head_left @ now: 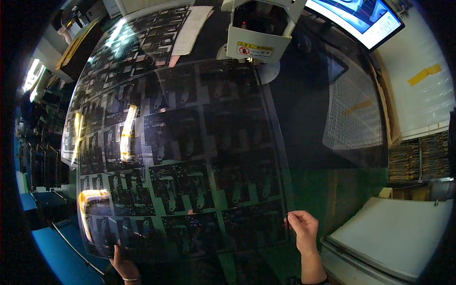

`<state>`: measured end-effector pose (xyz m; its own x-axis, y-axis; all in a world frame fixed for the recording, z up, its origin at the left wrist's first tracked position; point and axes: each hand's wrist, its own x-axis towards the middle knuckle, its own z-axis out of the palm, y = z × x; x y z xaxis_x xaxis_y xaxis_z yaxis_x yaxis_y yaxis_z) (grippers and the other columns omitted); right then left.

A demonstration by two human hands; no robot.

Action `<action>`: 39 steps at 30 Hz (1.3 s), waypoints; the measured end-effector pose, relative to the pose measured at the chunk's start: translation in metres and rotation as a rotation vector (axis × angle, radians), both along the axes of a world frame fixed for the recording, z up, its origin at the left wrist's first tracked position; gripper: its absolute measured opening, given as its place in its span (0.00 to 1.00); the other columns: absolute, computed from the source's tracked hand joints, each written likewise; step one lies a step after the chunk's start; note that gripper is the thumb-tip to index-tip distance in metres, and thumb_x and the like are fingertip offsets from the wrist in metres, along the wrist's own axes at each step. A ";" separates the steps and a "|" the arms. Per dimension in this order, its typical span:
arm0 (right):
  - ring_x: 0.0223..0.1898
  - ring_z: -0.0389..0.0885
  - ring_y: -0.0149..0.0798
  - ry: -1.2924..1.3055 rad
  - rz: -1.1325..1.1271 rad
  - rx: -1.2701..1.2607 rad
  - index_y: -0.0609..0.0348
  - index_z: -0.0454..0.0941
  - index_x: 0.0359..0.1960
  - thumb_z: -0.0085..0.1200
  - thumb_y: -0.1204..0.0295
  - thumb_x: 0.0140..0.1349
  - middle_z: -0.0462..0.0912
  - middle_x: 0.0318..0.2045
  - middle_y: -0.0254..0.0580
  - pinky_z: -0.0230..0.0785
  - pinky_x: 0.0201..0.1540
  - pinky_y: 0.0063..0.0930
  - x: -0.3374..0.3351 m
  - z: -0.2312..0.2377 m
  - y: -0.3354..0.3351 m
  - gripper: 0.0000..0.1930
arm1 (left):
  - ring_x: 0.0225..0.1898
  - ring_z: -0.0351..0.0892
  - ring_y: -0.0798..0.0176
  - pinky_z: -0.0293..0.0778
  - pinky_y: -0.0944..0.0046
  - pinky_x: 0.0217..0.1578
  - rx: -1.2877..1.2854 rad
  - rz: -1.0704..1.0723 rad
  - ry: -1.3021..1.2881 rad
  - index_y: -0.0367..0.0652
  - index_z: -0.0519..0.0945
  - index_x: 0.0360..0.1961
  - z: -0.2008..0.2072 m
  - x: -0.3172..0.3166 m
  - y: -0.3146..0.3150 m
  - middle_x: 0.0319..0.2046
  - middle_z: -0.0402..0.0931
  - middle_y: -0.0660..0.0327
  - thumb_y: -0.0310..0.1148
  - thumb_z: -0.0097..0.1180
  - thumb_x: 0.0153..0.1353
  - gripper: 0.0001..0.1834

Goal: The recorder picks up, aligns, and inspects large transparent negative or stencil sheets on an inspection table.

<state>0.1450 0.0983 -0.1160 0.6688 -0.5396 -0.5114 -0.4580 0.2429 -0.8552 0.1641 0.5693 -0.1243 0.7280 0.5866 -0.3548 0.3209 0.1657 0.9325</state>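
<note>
A large transparent film sheet with rows of dark circuit-like patterns spreads across the middle of the view. My right hand pinches its right edge near the lower corner, thumb and fingers pressed together. At the lower left edge, my left hand grips the sheet, its fingers partly hidden by the dark film. Bright streaks of reflected light lie on the left side of the film. Its far part reaches under the front of a pale machine head. Behind it to the left lies another patterned film sheet.
A white paper sheet rests at the back. At the upper right stands a lit monitor, with a dark mouse near it. A white cabinet-like box stands at the lower right, and blue surfaces lie at the lower left.
</note>
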 end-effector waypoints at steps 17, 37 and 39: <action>0.27 0.75 0.26 -0.009 0.039 -0.005 0.65 0.75 0.32 0.54 0.74 0.53 0.78 0.26 0.38 0.67 0.30 0.18 0.000 -0.007 -0.003 0.07 | 0.39 0.73 0.61 0.72 0.61 0.39 0.099 -0.015 -0.042 0.31 0.71 0.44 -0.029 -0.012 0.027 0.39 0.73 0.56 0.33 0.46 0.57 0.18; 0.25 0.74 0.25 0.006 -0.058 -0.067 0.64 0.74 0.29 0.51 0.77 0.54 0.76 0.24 0.36 0.65 0.28 0.16 -0.019 -0.011 -0.010 0.04 | 0.50 0.67 0.53 0.66 0.55 0.50 -0.182 -0.143 -0.021 0.32 0.67 0.49 -0.024 -0.020 0.029 0.51 0.65 0.49 0.30 0.34 0.61 0.18; 0.25 0.73 0.24 0.004 -0.062 -0.078 0.64 0.74 0.29 0.51 0.77 0.54 0.76 0.24 0.36 0.65 0.28 0.16 -0.020 -0.009 -0.012 0.03 | 0.50 0.67 0.53 0.66 0.55 0.50 -0.199 -0.130 -0.016 0.32 0.67 0.49 -0.024 -0.021 0.026 0.51 0.65 0.49 0.31 0.34 0.61 0.18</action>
